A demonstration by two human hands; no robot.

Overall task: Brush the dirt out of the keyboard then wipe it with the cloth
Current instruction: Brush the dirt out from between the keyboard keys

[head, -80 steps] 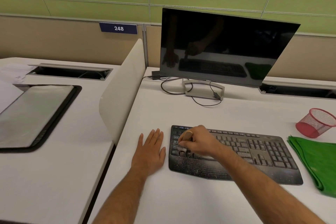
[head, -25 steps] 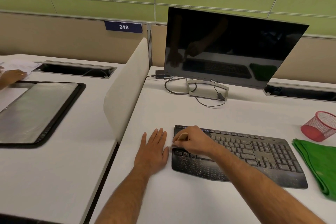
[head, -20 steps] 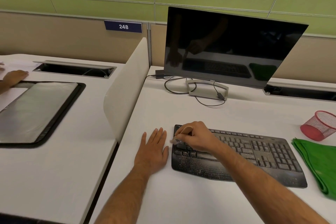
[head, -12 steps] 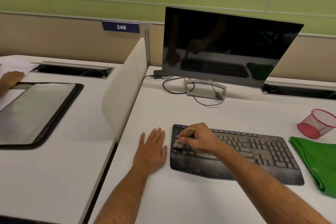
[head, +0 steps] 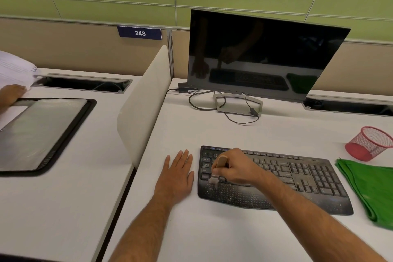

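gripping a small wooden-handled brush (head: 220, 165) at the dusty black keyboard's (head: 297, 178) left end, right hand (head: 238, 168) has its long axis running rightward; left hand (head: 177, 174) lies flat, fingers straight, beside it.

Dark monitor (head: 263, 55) on stand at back of counter (head: 212, 130), cables looped below. Red mesh cup (head: 371, 143) tipped over far right. White divider (head: 144, 102) left; beyond it black tray (head: 42, 134), papers (head: 14, 70), sign "248" (head: 139, 33).
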